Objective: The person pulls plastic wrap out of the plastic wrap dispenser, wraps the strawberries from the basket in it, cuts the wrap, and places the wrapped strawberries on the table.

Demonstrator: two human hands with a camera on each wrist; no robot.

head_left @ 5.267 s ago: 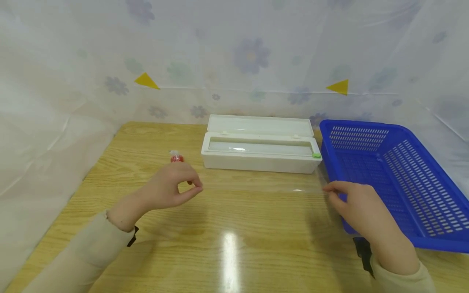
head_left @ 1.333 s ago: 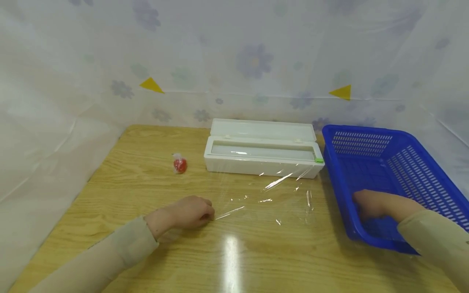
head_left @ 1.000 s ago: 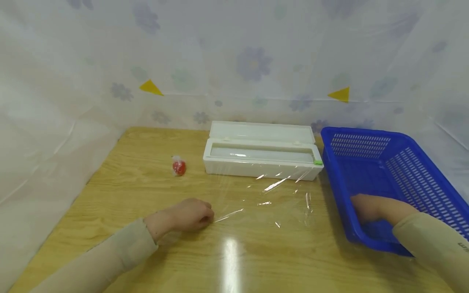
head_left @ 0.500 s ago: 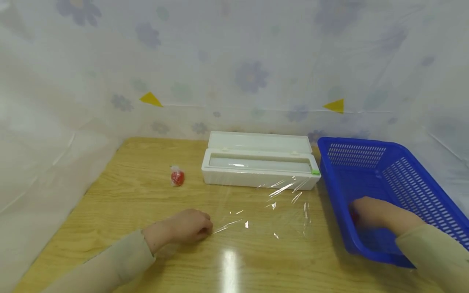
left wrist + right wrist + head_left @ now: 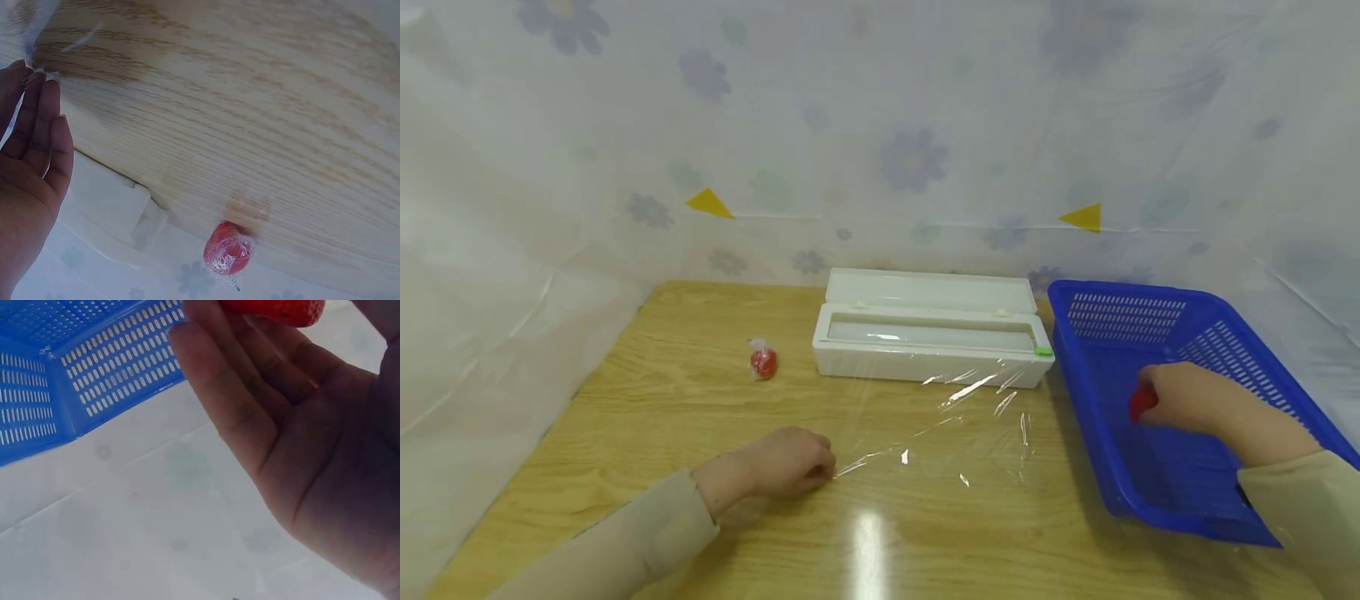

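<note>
Pale, flower-printed sheeting hangs behind and around the work area, with two yellow triangles fixed to it at the back. Before it stands a wood-grain surface, glossy enough to throw back a streak of light near its front edge.

Toward the rear I observe a long white box, its lid raised and leaning back, a pale roll lying inside and a green tab at its right end. Clear film runs from the box forward over the surface, creased and glinting.

One person is at work, in light sleeves. Their left hand pinches the near left corner of the film between thumb and fingers, low over the surface. Their right hand grips a red strawberry at the fingertips, within the outline of a blue slatted basket; its height against the rim I cannot tell. The basket sits just right of the box. A red fruit in clear wrap rests on the surface, left of the box and apart from it.
</note>
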